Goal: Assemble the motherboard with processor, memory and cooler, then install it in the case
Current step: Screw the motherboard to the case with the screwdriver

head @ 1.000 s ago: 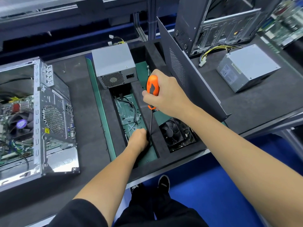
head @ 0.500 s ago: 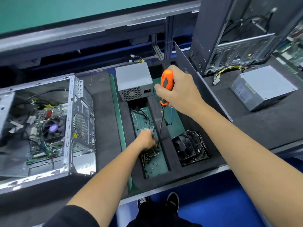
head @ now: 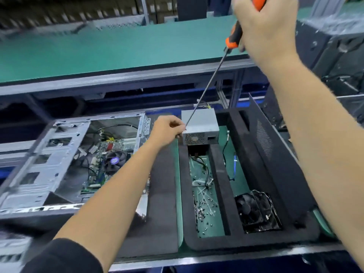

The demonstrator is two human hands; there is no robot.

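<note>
An open silver case (head: pixel 49 160) lies on its side at the left, with the motherboard (head: pixel 102 164) and its cooler fan (head: pixel 115 160) mounted inside. My right hand (head: pixel 266 26) grips an orange-handled screwdriver (head: pixel 232 39) high at the top right, its long shaft slanting down to the left. My left hand (head: pixel 167 130) is raised in mid-air with fingers pinched together at the shaft's tip; whatever it pinches is too small to make out.
A black foam tray (head: pixel 222 194) holds a slot of loose screws (head: pixel 204 205), a black fan (head: pixel 256 210) and cables. A grey power supply (head: pixel 200 127) sits at its far end. A dark side panel (head: pixel 275 154) leans at the right.
My left hand lifted out of the screw slot and moved up and left to the screwdriver tip. My right hand raised the screwdriver high. The view tilted up.
</note>
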